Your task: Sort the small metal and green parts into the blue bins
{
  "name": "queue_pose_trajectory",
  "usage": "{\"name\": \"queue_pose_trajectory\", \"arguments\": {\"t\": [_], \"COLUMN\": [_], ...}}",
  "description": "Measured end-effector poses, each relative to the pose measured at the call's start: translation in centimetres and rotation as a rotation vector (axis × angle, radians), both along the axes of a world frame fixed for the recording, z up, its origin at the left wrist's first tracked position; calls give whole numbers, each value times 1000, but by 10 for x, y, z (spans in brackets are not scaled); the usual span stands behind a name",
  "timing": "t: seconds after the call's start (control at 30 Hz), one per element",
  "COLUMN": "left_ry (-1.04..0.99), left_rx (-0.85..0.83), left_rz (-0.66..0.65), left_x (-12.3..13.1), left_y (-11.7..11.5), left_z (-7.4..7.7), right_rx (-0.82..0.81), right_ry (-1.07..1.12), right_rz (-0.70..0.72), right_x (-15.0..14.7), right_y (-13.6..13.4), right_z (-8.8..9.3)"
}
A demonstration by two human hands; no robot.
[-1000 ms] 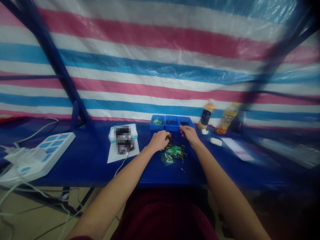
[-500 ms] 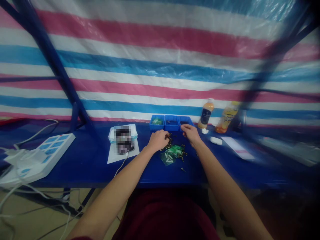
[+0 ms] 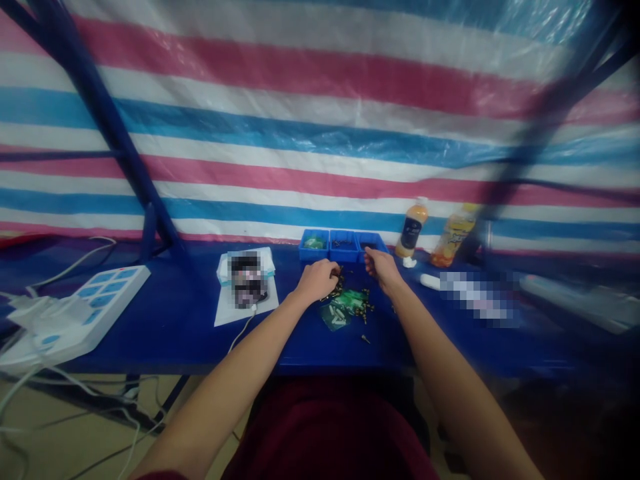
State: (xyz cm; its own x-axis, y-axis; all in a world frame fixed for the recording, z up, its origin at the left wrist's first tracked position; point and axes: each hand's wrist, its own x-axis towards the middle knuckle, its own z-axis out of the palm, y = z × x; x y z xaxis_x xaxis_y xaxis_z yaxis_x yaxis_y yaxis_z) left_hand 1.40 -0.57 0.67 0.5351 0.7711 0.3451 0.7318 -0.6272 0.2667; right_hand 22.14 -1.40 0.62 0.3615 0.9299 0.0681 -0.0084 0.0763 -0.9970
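Observation:
My left hand [image 3: 317,280] rests at the left side of a pile of small brass-coloured, screw-like parts [image 3: 369,307], its fingers curled down into them. Whatever they pinch is too small to make out. My right hand [image 3: 384,268] is in front of the right blue bin [image 3: 370,239], thumb and fingers drawn together; anything between them is hidden. Among the loose parts lie a green plastic packet [image 3: 354,301] and a clear bag with pale, tube-like pieces [image 3: 337,316]. One single screw-like part [image 3: 366,339] lies apart, nearer the table's front edge.
Two more blue bins stand left of it: a middle bin [image 3: 343,255] with small dark parts and a left bin [image 3: 314,254] with green packets. Two drink bottles [image 3: 412,230] stand back right. A white power strip [image 3: 113,303] and white paper [image 3: 225,312] lie left.
My right hand has shifted slightly, its fingertips moving a little right and staying by the right bin. My left hand remains at the pile.

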Motion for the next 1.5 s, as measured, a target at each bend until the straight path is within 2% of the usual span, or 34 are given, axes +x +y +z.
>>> {"name": "queue_pose_trajectory", "arguments": {"t": [0.37,0.97,1.2,1.4,1.5], "left_ry": [-69,-220,-254,-267,-277], "left_rx": [7,11,28,32,43], "left_rz": [-65,-179,-178,-176,-181], "left_x": [-1,2,2,3,2], "left_y": [5,7,8,12,13], "left_z": [-5,-3,-3,-7,-9], "right_rx": [-15,-1,-103,-115,-66], "right_ry": [41,33,1,17,47], "right_rz": [-1,23,-69,-115,-131], "right_x": [0,-1,1,3,5], "right_y": [0,-3,-5,-5,-2], "right_z": [0,4,5,5,4]}}
